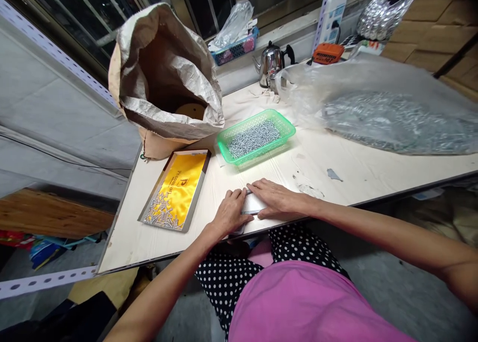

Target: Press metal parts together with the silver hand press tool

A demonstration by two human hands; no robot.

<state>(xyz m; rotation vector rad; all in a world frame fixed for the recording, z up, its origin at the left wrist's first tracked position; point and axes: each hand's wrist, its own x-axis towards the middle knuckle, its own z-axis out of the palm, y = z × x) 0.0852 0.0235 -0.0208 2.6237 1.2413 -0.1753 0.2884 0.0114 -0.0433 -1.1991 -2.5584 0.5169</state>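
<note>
My left hand (pixel 230 210) and my right hand (pixel 275 197) grip a small flat rectangular piece (pixel 254 203) from opposite sides, near the front edge of the table. It looks white with grey edges; its exact kind is unclear, and the fingers cover part of it. Just beyond my hands stands a green plastic basket (pixel 242 160) filled with small silvery metal pins or screws (pixel 254 138). Left of my hands lies a shallow open box lid (pixel 203 175) with a yellow lining, and a loose heap of similar metal pieces (pixel 162 212) sits at its near end.
A large open woven sack (pixel 127 83) stands at the back left. On the right, a clear plastic bag (pixel 373 118) of metal pieces covers much of the tabletop (pixel 321 158). A steel kettle (pixel 272 65), an orange box (pixel 328 53) and a blue basket (pixel 235 51) are behind.
</note>
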